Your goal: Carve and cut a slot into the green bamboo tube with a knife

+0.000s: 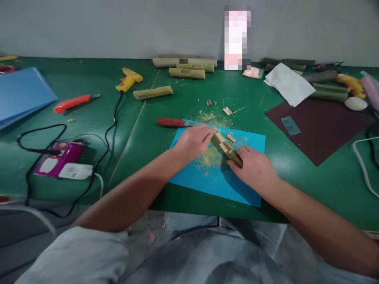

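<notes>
A bamboo piece (222, 146) with a cut opening is held slantwise over a blue sheet (189, 173). My right hand (256, 163) grips its near end, fingers wrapped round it. My left hand (195, 141) is closed at the far end, thumb and finger pressed together there; its lower fingers are hidden. Sawdust and small chips lie on the sheet below and beyond the bamboo. A red-handled knife (171, 122) lies just beyond my left hand, its tip close to the knuckles. One loose bamboo chip (231, 138) rests beside the piece.
Several bamboo tubes (187, 73) lie near the wall. On the left are a yellow glue gun (128, 81), a red cutter (74, 103), a purple power strip (59, 157) and cables. A brown sheet (316, 130) and white paper (288, 84) lie at the right.
</notes>
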`<act>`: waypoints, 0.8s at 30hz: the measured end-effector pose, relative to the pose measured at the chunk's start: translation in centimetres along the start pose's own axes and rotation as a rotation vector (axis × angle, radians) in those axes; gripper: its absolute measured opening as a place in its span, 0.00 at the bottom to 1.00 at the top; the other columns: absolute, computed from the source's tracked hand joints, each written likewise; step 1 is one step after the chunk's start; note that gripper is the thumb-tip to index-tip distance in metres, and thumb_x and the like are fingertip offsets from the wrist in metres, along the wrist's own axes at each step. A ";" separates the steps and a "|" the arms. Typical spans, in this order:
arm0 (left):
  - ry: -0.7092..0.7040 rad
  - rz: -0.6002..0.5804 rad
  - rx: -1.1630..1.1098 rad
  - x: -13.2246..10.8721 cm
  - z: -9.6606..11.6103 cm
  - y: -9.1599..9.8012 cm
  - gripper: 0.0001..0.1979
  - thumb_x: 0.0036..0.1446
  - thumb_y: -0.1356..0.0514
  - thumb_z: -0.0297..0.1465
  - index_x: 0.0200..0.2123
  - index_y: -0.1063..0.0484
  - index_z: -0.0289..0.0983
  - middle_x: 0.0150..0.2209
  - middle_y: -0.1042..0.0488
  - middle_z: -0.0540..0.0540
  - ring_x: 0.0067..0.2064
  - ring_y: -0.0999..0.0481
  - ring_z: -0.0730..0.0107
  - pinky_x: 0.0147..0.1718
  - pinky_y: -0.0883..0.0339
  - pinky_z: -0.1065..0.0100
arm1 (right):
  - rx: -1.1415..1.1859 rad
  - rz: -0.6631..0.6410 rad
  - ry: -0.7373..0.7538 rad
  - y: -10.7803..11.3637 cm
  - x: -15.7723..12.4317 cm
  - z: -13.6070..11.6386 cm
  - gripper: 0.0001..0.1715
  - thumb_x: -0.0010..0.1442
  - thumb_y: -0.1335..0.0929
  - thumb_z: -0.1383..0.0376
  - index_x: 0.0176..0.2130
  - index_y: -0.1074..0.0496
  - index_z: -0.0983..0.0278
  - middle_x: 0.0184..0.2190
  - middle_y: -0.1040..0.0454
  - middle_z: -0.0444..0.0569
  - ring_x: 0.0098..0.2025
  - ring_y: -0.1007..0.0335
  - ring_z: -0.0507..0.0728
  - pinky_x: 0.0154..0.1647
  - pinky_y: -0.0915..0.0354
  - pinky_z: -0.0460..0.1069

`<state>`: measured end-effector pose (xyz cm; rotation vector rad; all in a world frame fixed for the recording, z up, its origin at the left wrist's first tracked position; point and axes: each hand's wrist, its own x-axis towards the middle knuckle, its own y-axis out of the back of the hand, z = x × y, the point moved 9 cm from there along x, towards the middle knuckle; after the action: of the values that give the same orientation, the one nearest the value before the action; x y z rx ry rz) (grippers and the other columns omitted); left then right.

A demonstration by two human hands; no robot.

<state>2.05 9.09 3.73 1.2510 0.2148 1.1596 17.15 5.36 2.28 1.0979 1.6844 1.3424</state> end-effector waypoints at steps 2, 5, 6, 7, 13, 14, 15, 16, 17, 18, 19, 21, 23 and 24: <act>-0.028 -0.012 -0.008 0.0 0.3 -0.3 0.12 0.71 0.46 0.30 0.44 0.22 0.36 0.40 0.19 0.43 0.42 0.19 0.65 0.42 0.25 0.66 | 0.001 0.004 0.001 0.0 0.0 0.0 0.13 0.67 0.33 0.56 0.37 0.28 0.64 0.35 0.24 0.52 0.36 0.28 0.58 0.32 0.43 0.51; -0.059 -0.044 -0.030 -0.1 0.3 -0.7 0.12 0.71 0.46 0.30 0.45 0.22 0.36 0.41 0.19 0.43 0.42 0.19 0.65 0.42 0.25 0.66 | 0.005 0.018 0.016 0.1 0.0 -0.1 0.13 0.67 0.33 0.56 0.37 0.28 0.64 0.35 0.24 0.52 0.35 0.28 0.58 0.32 0.43 0.51; -0.041 -0.016 -0.020 0.0 0.0 -0.5 0.12 0.71 0.46 0.31 0.44 0.22 0.36 0.41 0.19 0.43 0.42 0.19 0.65 0.43 0.25 0.66 | 0.005 0.023 0.015 0.1 0.0 0.0 0.13 0.67 0.33 0.56 0.37 0.28 0.64 0.35 0.24 0.52 0.35 0.28 0.58 0.32 0.43 0.51; -0.024 0.004 -0.006 0.0 -0.3 -0.3 0.12 0.70 0.46 0.31 0.44 0.22 0.36 0.40 0.19 0.43 0.42 0.19 0.65 0.43 0.25 0.65 | 0.005 0.028 0.012 0.0 0.0 0.0 0.13 0.67 0.33 0.56 0.37 0.28 0.63 0.35 0.24 0.52 0.35 0.28 0.58 0.32 0.43 0.51; -0.017 0.016 -0.042 0.3 -0.8 -0.1 0.11 0.70 0.45 0.31 0.43 0.22 0.36 0.39 0.19 0.44 0.41 0.20 0.66 0.42 0.26 0.66 | 0.005 0.028 0.016 0.0 0.0 -0.1 0.13 0.67 0.33 0.56 0.37 0.28 0.64 0.35 0.24 0.52 0.35 0.28 0.58 0.32 0.43 0.51; -0.007 0.038 -0.038 0.4 -0.8 0.1 0.11 0.70 0.45 0.31 0.42 0.22 0.36 0.38 0.19 0.44 0.40 0.20 0.66 0.42 0.26 0.67 | 0.004 0.024 0.011 0.0 0.0 -0.1 0.13 0.66 0.33 0.56 0.37 0.28 0.64 0.35 0.24 0.52 0.36 0.27 0.58 0.32 0.43 0.51; -0.006 0.042 -0.034 0.4 -0.8 0.1 0.12 0.70 0.45 0.31 0.41 0.22 0.36 0.36 0.20 0.44 0.39 0.20 0.67 0.41 0.26 0.67 | 0.003 0.019 0.007 0.0 0.1 -0.1 0.13 0.66 0.33 0.56 0.37 0.28 0.64 0.35 0.24 0.52 0.36 0.27 0.58 0.32 0.43 0.51; -0.013 0.029 -0.037 0.4 -0.7 0.0 0.12 0.70 0.45 0.32 0.41 0.22 0.36 0.36 0.20 0.44 0.40 0.20 0.67 0.40 0.27 0.67 | 0.003 0.012 0.005 0.0 0.1 -0.1 0.13 0.66 0.33 0.56 0.37 0.28 0.64 0.35 0.24 0.52 0.36 0.27 0.58 0.32 0.43 0.51; -0.026 0.006 -0.049 0.4 -0.5 -0.2 0.12 0.70 0.46 0.32 0.42 0.22 0.36 0.37 0.20 0.44 0.40 0.20 0.67 0.41 0.27 0.67 | 0.005 0.006 0.006 -0.1 0.0 -0.1 0.13 0.66 0.33 0.56 0.38 0.27 0.64 0.35 0.24 0.52 0.36 0.27 0.58 0.32 0.43 0.51; -0.034 -0.010 -0.061 0.4 -0.4 -0.3 0.12 0.70 0.46 0.31 0.42 0.22 0.37 0.38 0.19 0.44 0.41 0.20 0.66 0.41 0.27 0.67 | 0.006 0.005 0.006 -0.1 0.0 -0.1 0.13 0.66 0.33 0.57 0.38 0.27 0.64 0.35 0.24 0.52 0.36 0.27 0.58 0.32 0.43 0.51; -0.032 -0.010 -0.067 0.4 -0.3 -0.3 0.11 0.70 0.46 0.31 0.42 0.22 0.37 0.38 0.19 0.44 0.41 0.20 0.66 0.41 0.27 0.67 | 0.007 0.008 0.006 -0.1 0.0 -0.1 0.13 0.66 0.33 0.57 0.38 0.27 0.64 0.35 0.24 0.51 0.36 0.27 0.58 0.32 0.43 0.51; -0.003 0.026 -0.050 0.4 -0.6 0.2 0.12 0.70 0.45 0.31 0.41 0.22 0.36 0.37 0.19 0.44 0.39 0.20 0.66 0.40 0.27 0.66 | 0.010 0.014 0.000 0.0 0.0 0.0 0.13 0.66 0.32 0.56 0.38 0.27 0.64 0.35 0.24 0.51 0.36 0.27 0.58 0.32 0.43 0.51; 0.005 0.031 -0.035 0.4 -0.7 0.3 0.12 0.70 0.45 0.31 0.40 0.22 0.35 0.37 0.20 0.44 0.39 0.20 0.66 0.40 0.27 0.66 | 0.013 0.012 -0.001 0.1 0.0 0.0 0.13 0.66 0.33 0.56 0.37 0.28 0.64 0.35 0.24 0.51 0.35 0.28 0.58 0.32 0.43 0.51; -0.008 0.004 -0.048 0.5 -0.6 0.0 0.11 0.70 0.45 0.31 0.41 0.22 0.36 0.38 0.20 0.43 0.40 0.20 0.66 0.41 0.26 0.66 | 0.014 0.006 0.003 0.0 0.1 0.0 0.13 0.66 0.33 0.56 0.37 0.28 0.64 0.35 0.24 0.52 0.35 0.28 0.58 0.32 0.43 0.51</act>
<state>1.81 9.81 3.74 1.2140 0.1782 1.1568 17.13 5.43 2.31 1.1104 1.6969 1.3387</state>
